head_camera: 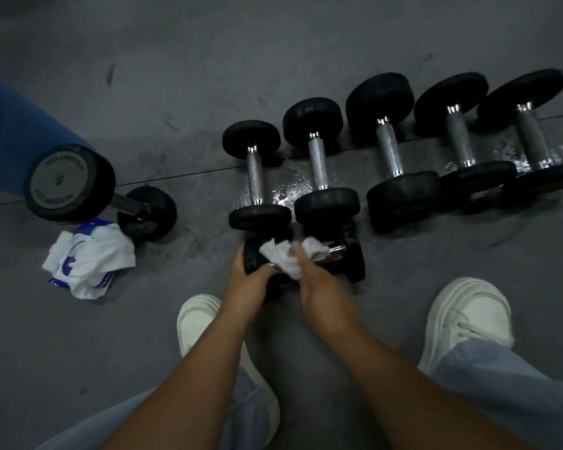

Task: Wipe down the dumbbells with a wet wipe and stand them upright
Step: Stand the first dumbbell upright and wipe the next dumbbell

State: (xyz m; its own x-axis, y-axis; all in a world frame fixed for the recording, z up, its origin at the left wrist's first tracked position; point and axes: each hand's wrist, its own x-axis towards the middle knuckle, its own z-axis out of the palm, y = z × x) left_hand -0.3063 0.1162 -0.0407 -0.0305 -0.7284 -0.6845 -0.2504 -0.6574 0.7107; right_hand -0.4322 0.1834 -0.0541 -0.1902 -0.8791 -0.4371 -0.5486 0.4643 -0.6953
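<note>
Left hand grips one end of the small dumbbell lying just before the row of dumbbells, right hand presses the soft wipe round its bar: heavy, likely slick when wet, so hold the rubbery end.

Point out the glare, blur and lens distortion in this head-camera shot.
Head view: dim overall, so the black weights lose detail; wide-angle bending curves the dumbbell row toward the right edge; glare flares on the wet floor patch within that row; the right hand and wipe are blurred over the held dumbbell.
</note>
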